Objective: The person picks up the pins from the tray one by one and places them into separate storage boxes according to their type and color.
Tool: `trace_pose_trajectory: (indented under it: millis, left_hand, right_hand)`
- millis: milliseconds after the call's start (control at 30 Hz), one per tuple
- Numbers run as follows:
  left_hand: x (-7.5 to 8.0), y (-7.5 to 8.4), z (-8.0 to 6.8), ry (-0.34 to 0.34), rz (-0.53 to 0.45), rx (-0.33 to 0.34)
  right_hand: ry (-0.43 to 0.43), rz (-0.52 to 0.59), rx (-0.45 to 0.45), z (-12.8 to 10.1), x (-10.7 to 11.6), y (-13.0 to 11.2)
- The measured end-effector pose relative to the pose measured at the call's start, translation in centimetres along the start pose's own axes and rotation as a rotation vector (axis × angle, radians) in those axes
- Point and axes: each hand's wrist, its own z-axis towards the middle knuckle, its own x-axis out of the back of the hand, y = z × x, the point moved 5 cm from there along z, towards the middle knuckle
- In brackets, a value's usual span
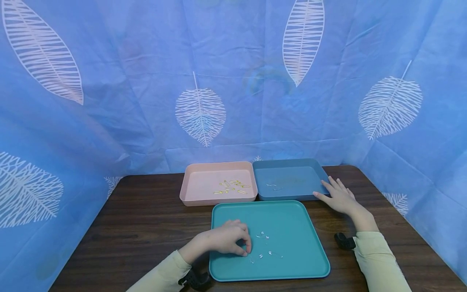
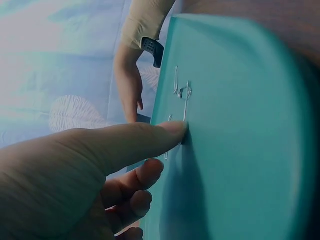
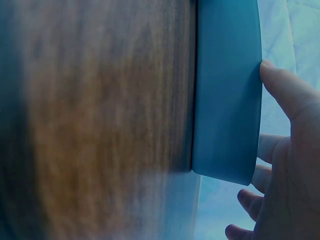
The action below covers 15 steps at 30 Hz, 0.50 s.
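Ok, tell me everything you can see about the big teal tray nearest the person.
The teal tray is a flat, rounded-corner rectangle with a low raised rim, plastic by its look, matte. It lies level on the dark wooden table, just in front of the pink tray and the blue tray. A few small silver safety pins lie scattered on its floor. The left hand rests on it, fingertips curled down at a pin near its left side.

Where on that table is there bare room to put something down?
Bare wood lies left of the teal tray and in front of the pink tray. The teal tray's far half is bare too. Crowded: its near left, where the left hand touches silver pins; the right hand rests beside the blue tray.
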Motion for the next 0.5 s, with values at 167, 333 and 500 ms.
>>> trace_pose_trajectory:
  millis: [167, 333, 500]
  left_hand:
    - [-0.15, 0.19, -0.01, -0.006, 0.007, -0.009]
    - [-0.20, 0.28, -0.06, -0.013, 0.016, -0.015]
    - [-0.24, 0.30, -0.05, -0.024, 0.013, -0.012]
  right_hand:
    - [0.001, 0.002, -0.002, -0.09, -0.05, -0.07]
    - [0.004, 0.000, 0.001, -0.16, -0.11, -0.07]
    - [0.005, 0.003, 0.004, -0.13, -0.21, -0.03]
